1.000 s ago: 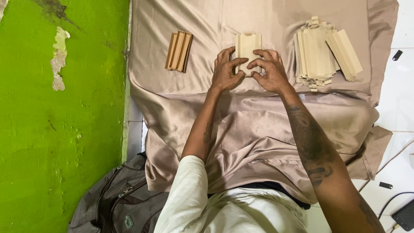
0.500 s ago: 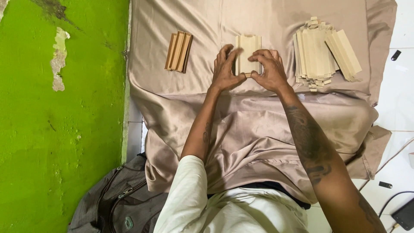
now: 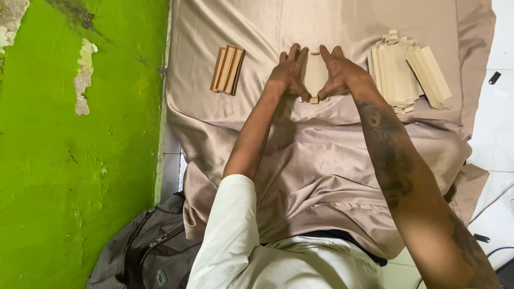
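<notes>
A small bundle of pale wooden blocks lies on the beige satin cloth in the middle of the view. My left hand presses flat against the bundle's left side, fingers straight. On the other side my right hand presses against it the same way, so the blocks are squeezed between both palms. My thumbs meet at the bundle's near end, where a small block end shows.
Three brownish wooden blocks lie side by side left of my hands. A larger heap of pale blocks lies to the right. A green wall runs along the left, a dark backpack sits near my body, and white floor tiles lie right.
Both hands have straightened from curled fingers over the blocks to flat palms against the bundle's two sides, and they have shifted slightly away from me.
</notes>
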